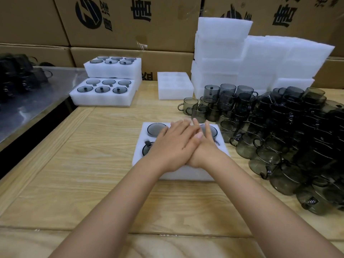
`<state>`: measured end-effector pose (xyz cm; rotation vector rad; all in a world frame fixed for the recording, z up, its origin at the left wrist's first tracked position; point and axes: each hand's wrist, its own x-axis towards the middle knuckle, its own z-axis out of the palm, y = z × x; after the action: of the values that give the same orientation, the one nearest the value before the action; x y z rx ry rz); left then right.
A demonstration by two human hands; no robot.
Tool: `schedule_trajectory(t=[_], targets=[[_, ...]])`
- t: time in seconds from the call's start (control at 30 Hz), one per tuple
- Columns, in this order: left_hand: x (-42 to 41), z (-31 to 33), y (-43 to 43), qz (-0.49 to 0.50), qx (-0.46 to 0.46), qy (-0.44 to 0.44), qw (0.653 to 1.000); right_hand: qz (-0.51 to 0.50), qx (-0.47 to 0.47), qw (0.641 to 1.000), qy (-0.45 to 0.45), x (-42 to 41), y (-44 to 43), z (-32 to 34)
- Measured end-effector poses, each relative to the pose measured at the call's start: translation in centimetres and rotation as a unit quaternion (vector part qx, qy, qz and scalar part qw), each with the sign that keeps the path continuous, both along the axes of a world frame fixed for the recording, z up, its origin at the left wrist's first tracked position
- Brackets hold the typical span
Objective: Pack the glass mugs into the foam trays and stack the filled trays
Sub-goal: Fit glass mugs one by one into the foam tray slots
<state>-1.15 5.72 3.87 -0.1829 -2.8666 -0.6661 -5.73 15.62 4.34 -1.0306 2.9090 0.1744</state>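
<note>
A white foam tray [186,174] lies on the wooden table in front of me, with smoky grey glass mugs [156,128] set in its pockets. Both my hands rest flat on top of it. My left hand [173,144] lies across my right hand [209,146], fingers stretched out, holding nothing. The hands hide the tray's middle pockets. A big pile of loose mugs [279,131] covers the table to the right. Two filled trays [104,100] sit stacked stepwise at the back left, the upper one [111,71] set further back.
An empty foam tray [175,90] lies at the back centre. Tall stacks of white foam trays [219,53] stand behind the mug pile. Cardboard boxes [121,25] wall off the back. A metal table [28,108] with dark mugs adjoins on the left.
</note>
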Motion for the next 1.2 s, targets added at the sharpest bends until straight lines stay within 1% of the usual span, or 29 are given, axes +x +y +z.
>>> schedule_trajectory(t=[0.07,0.2,0.33,0.4,0.43,0.5,0.53,0.6,0.7,0.77,0.83,0.9,0.97,1.0,1.07,1.13,1.17,1.2], targets=[[-0.1,-0.3,0.0,0.021,-0.012,-0.004,1.0,-0.003,0.004,1.0,-0.003,0.0,-0.1,0.1],[-0.1,-0.3,0.1,0.023,-0.011,0.002,1.0,-0.008,-0.005,0.999,-0.034,0.1,-0.1,0.3],[0.2,-0.1,0.4,0.032,-0.041,0.05,0.997,-0.006,-0.034,0.999,-0.014,0.0,0.0,-0.4],[0.7,0.0,0.6,0.059,-0.045,0.105,0.992,-0.015,-0.071,0.997,-0.01,-0.1,-0.1,-0.8],[1.0,0.0,0.7,0.071,-0.049,0.158,0.984,-0.025,-0.096,0.995,-0.009,-0.3,-0.3,-1.0],[1.3,-0.4,0.6,0.086,-0.097,0.293,0.947,-0.035,-0.157,0.987,0.008,-0.7,-0.9,-0.9],[1.3,-0.8,0.4,0.091,-0.124,0.346,0.926,-0.028,-0.191,0.98,0.039,-0.7,-1.1,-0.8],[1.3,-1.3,0.3,0.091,-0.146,0.387,0.906,-0.025,-0.263,0.955,0.137,0.0,-1.3,-0.5],[1.7,-1.8,0.3,0.096,-0.153,0.376,0.909,-0.034,-0.35,0.906,0.234,1.7,-0.8,0.0],[1.9,-2.1,0.3,0.09,-0.151,0.369,0.913,-0.013,-0.385,0.883,0.269,2.3,-0.1,0.0],[2.0,-2.2,0.2,0.088,-0.152,0.369,0.913,0.01,-0.398,0.863,0.312,2.3,1.3,0.0],[1.9,-2.1,0.2,0.101,-0.153,0.369,0.911,-0.003,-0.392,0.849,0.353,2.2,3.8,0.8],[1.8,-2.2,0.2,0.115,-0.151,0.367,0.91,-0.061,-0.393,0.827,0.399,2.2,7.2,1.6],[1.7,-2.2,0.2,0.12,-0.152,0.366,0.91,-0.11,-0.389,0.814,0.417,2.2,9.1,1.9],[1.6,-2.3,0.1,0.126,-0.154,0.364,0.91,-0.245,-0.366,0.794,0.418,2.1,13.3,1.7],[1.6,-2.3,0.2,0.132,-0.153,0.363,0.91,-0.386,-0.321,0.792,0.348,1.8,16.9,1.0],[1.5,-2.3,0.2,0.136,-0.151,0.363,0.909,-0.433,-0.294,0.796,0.304,1.7,18.0,0.7],[1.5,-2.4,0.3,0.139,-0.149,0.364,0.909,-0.455,-0.265,0.804,0.276,1.6,18.8,0.4]])
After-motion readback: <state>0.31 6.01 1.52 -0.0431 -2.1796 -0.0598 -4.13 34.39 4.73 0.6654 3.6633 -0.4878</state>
